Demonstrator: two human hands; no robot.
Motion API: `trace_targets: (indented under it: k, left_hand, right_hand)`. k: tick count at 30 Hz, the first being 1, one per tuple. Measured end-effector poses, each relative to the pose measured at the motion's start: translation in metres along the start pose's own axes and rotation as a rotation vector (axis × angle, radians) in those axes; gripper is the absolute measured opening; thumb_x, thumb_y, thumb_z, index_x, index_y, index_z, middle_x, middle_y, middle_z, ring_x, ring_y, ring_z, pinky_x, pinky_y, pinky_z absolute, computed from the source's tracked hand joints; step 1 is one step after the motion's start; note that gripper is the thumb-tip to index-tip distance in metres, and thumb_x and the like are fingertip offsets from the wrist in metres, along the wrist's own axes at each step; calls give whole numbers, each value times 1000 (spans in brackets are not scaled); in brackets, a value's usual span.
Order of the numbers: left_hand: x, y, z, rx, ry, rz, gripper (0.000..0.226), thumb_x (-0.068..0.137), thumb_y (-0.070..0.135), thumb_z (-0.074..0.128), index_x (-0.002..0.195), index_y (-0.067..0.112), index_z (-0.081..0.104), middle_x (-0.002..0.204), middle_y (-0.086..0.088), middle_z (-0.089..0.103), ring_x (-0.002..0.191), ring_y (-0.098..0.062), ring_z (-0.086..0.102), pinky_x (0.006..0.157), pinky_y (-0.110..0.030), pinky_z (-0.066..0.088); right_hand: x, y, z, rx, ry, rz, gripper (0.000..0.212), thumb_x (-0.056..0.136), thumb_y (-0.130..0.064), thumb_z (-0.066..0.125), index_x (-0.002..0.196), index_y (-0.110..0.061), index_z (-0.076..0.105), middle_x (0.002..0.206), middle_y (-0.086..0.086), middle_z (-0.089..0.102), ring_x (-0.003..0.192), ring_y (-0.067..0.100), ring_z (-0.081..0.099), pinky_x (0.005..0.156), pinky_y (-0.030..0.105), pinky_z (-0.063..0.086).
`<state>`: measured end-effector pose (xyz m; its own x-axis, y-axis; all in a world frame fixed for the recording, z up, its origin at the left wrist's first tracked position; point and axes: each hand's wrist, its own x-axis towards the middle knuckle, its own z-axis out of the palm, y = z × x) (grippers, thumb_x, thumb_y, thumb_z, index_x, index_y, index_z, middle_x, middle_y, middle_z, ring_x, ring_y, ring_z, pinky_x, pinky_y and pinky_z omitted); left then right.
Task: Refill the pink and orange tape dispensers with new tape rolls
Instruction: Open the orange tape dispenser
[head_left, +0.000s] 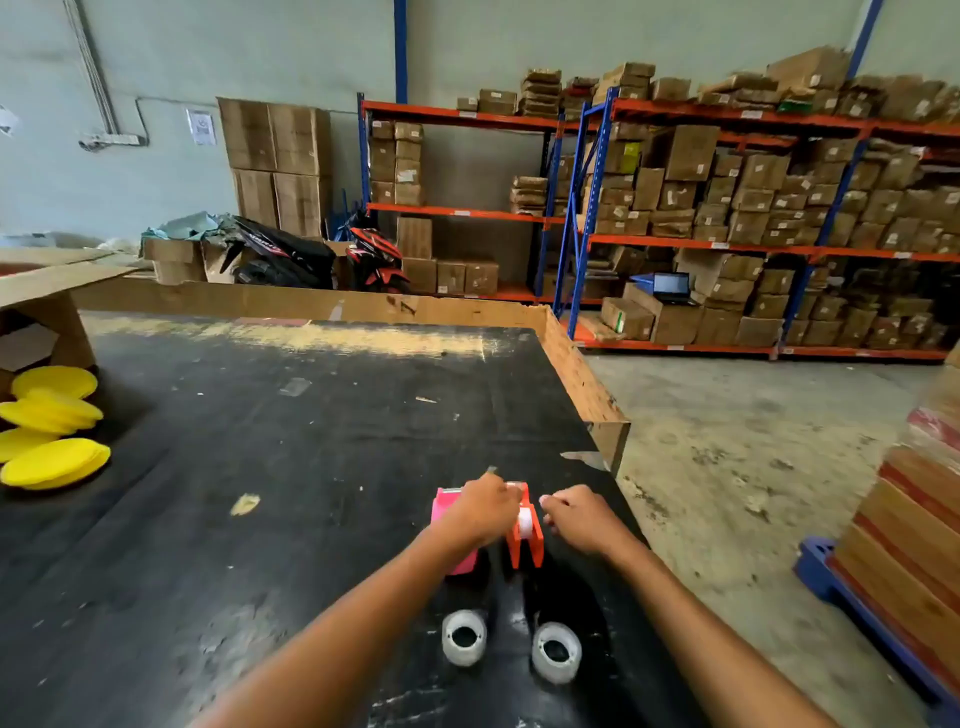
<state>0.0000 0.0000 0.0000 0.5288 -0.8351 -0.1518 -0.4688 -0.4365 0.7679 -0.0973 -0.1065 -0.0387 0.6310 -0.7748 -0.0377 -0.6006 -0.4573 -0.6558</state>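
A pink tape dispenser and an orange tape dispenser stand side by side on the black table top, near its right edge. My left hand lies over both, covering most of the pink one and touching the top of the orange one. A whitish roll core shows inside the orange dispenser. My right hand is just right of the orange dispenser, fingers curled; I cannot tell whether it pinches anything. Two clear tape rolls lie nearer to me, the left roll and the right roll.
Several yellow round pads lie at the table's left side under a cardboard flap. A cardboard wall rims the table's far and right edges. Shelves of boxes and a stacked pallet stand to the right.
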Motion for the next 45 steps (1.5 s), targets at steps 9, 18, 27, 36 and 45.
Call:
trace_targets:
  k: [9, 18, 27, 36, 45]
  left_hand:
    - [-2, -7, 25, -416, 58, -157, 35, 95, 23, 39, 83, 4, 66, 74, -12, 64, 70, -24, 58, 64, -33, 44]
    - [-14, 1, 23, -994, 217, -194, 37, 98, 31, 48, 106, 0, 66, 102, -21, 73, 88, -27, 69, 68, -33, 58]
    - [-36, -4, 20, -937, 262, 40, 23, 101, 23, 38, 120, 14, 47, 92, -4, 62, 82, -17, 60, 70, -32, 50]
    - [-40, -14, 13, -701, 334, 154, 26, 92, 34, 33, 103, 33, 57, 91, -3, 66, 92, -25, 63, 86, -48, 51]
    - [-35, -36, -23, -815, 444, -30, 19, 91, 10, 34, 74, 15, 41, 66, -1, 38, 53, -13, 32, 46, -25, 29]
  right_hand:
    - [-17, 8, 11, 243, 145, -81, 21, 80, -28, 67, 79, -9, 75, 76, 6, 74, 70, 17, 65, 67, 29, 47]
    - [-47, -25, -2, 381, 338, -357, 21, 80, -33, 74, 88, -14, 73, 89, -1, 69, 81, 5, 65, 66, 10, 49]
    - [-68, -36, -3, 624, 168, -228, 26, 81, -24, 73, 104, -13, 67, 91, 6, 74, 78, 7, 71, 67, 20, 57]
    - [-75, -49, -1, 619, 99, -242, 42, 81, -29, 72, 120, -18, 62, 84, 15, 75, 77, 21, 74, 72, 34, 62]
    - [-46, -36, -21, 402, 201, -145, 18, 77, -28, 74, 94, -24, 73, 72, 1, 72, 65, 10, 68, 59, 26, 58]
